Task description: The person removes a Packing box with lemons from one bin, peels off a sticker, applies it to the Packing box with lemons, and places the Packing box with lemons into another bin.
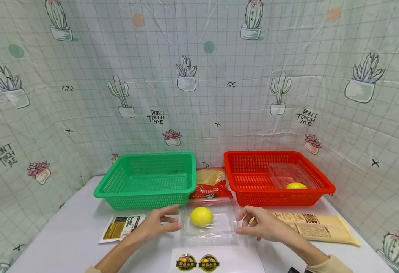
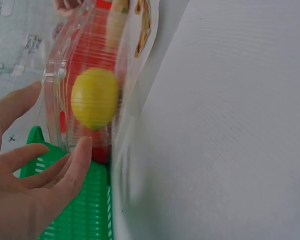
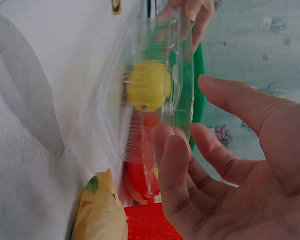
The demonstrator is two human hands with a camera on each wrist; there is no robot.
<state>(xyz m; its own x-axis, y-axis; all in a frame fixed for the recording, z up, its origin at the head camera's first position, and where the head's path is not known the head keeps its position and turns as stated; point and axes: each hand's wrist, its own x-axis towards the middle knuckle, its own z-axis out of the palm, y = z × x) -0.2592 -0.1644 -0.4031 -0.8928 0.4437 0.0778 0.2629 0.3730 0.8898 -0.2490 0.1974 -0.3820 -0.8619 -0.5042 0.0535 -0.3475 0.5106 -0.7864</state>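
The head view shows a clear box on the bench, with a lemon inside it, off toward the box's 10 o'clock. Taking that box as the centre of the dial, the person's left hand is at 9 o'clock, its grip spread, thumb and fingers parted with the tips right by the box's side. The right hand is at 3 o'clock, its grip also spread, the fingers gently bent and their tips at the opposite side. In both wrist views the fingertips overlap the box's edge, and whether they touch it cannot be told. A green basket stands at 10 o'clock and a red basket at 2 o'clock; within the red one sits a second box, with a second lemon showing at its near end. Between the baskets, at 12 o'clock, lies a red bag. A small packet is beyond the left hand at 9 o'clock, and a tan pouch beyond the right at 3. At 6 o'clock a white sheet bears two round stickers. Cactus-print cloth hangs behind.
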